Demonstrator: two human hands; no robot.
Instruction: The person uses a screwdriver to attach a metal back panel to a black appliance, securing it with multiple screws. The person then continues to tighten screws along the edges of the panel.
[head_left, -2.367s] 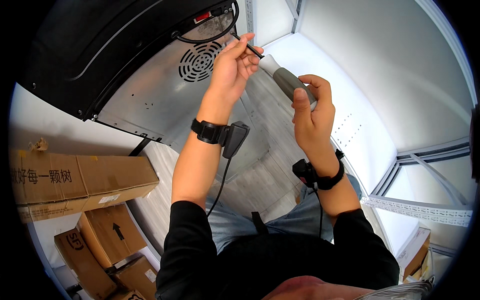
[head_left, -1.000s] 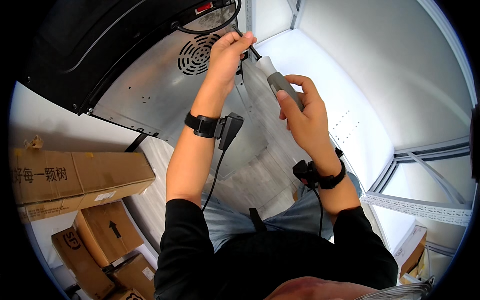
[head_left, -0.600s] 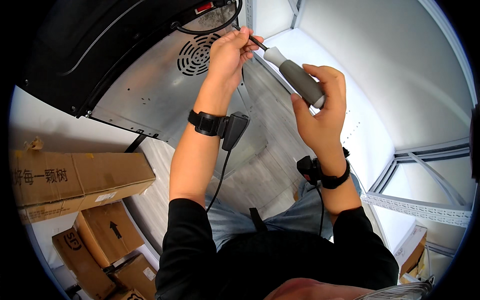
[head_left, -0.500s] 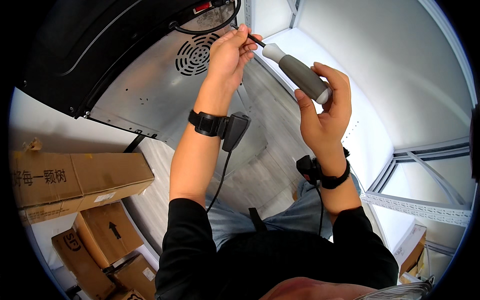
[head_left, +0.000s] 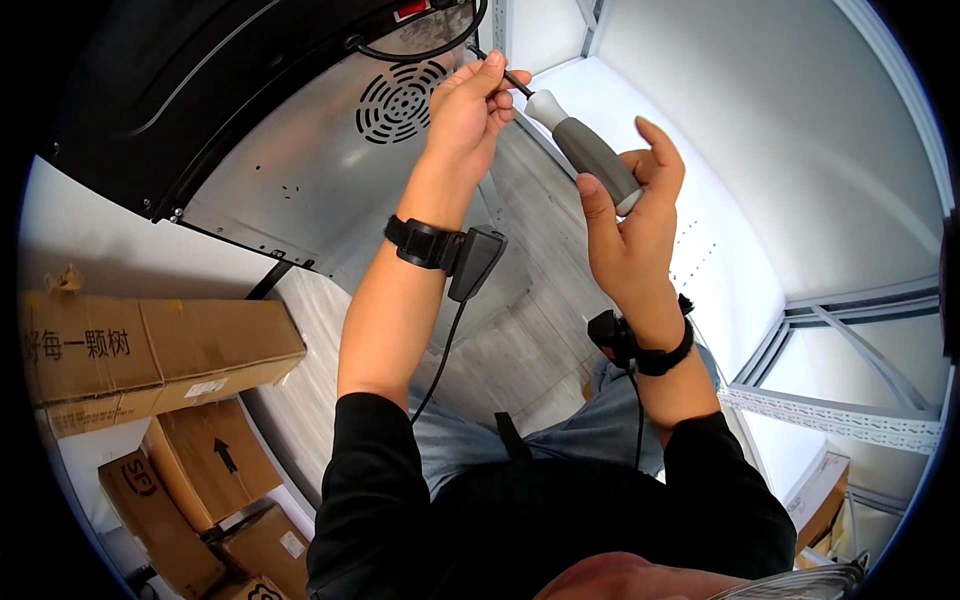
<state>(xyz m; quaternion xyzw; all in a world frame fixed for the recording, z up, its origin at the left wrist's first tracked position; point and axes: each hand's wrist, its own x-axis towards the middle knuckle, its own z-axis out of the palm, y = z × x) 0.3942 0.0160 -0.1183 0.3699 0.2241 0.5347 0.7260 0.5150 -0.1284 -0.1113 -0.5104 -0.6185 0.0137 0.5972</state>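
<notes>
- At upper centre, a screwdriver (head_left: 597, 162) sits tilted, shaft up-left, grey handle down-right, between both hands.
- Left hand (head_left: 466, 115): thumb and fingertips together, pinched on the dark shaft just above the pale collar of the handle.
- Right hand (head_left: 645, 225): at the butt end of the handle. Thumb and index finger stand apart, handle end between them, index tip raised clear of it. Can't tell how firmly the remaining fingers bear on it.
- Shaft tip points at the upper right corner of a bare metal panel (head_left: 310, 190); too small to tell if it touches.
- Panel has a round slotted vent (head_left: 400, 103), left of the left hand.
- Above the vent: looped black cable (head_left: 410, 58), then a red switch (head_left: 411, 11) in the black casing (head_left: 140, 120).
- Both wrists wear black straps (head_left: 420, 245), each with a small black box and wire.
- Below the hands: light wood-look floor (head_left: 545, 240), jeans (head_left: 460, 450).
- Right side: white board (head_left: 730, 290), with a perforated metal rail (head_left: 830, 416) lower down.
- Lower left: stacked cardboard boxes (head_left: 220, 335), one with a black arrow.
</notes>
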